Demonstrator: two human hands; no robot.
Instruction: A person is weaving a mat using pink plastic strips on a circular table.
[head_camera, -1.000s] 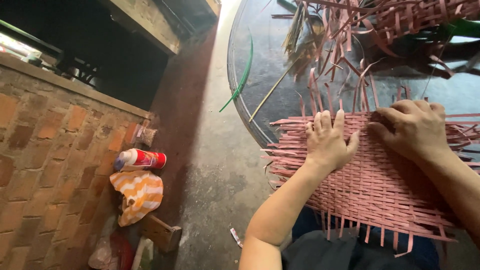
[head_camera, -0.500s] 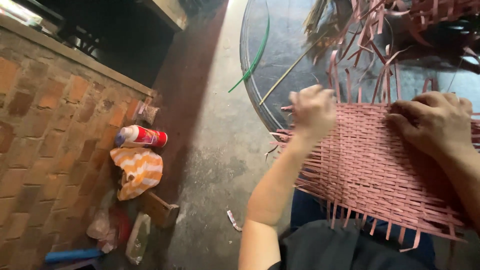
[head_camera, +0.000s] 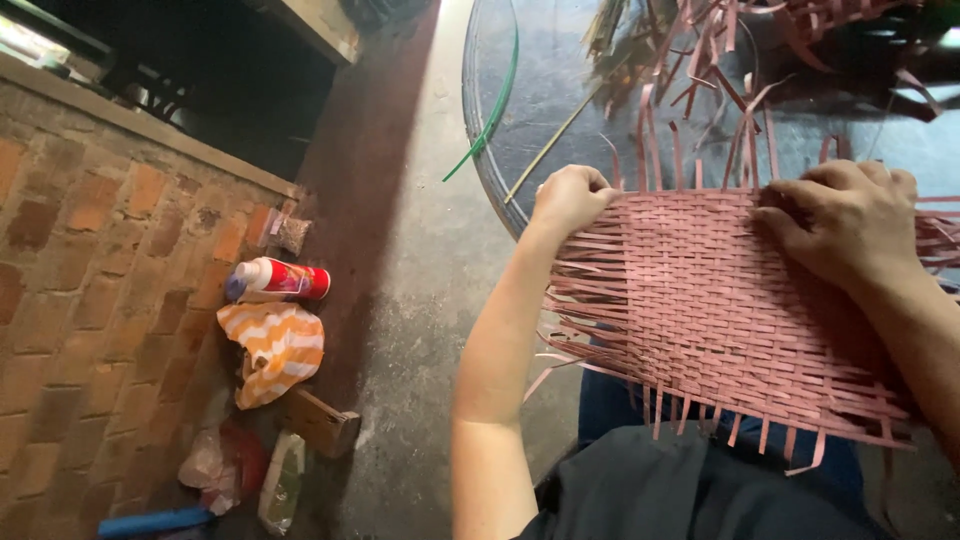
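Mat (head_camera: 720, 300) of pink strips lies mid-right on the lap. Left hand (head_camera: 570, 197) pinches its top corner tight; right hand (head_camera: 850, 220) presses flat, fingers bent. Loose ends might slip out.

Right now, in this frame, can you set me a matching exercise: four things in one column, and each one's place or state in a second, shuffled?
Things:
1. left hand
2. right hand
3. red and white spray can
4. orange and white striped cloth

Places or states:
A. crumpled on the floor by the brick wall
B. lying on its side
C. fist closed at the left corner of the pink woven strip mat
D. fingers pressing the mat's far edge

Pairs: 1-C, 2-D, 3-B, 4-A
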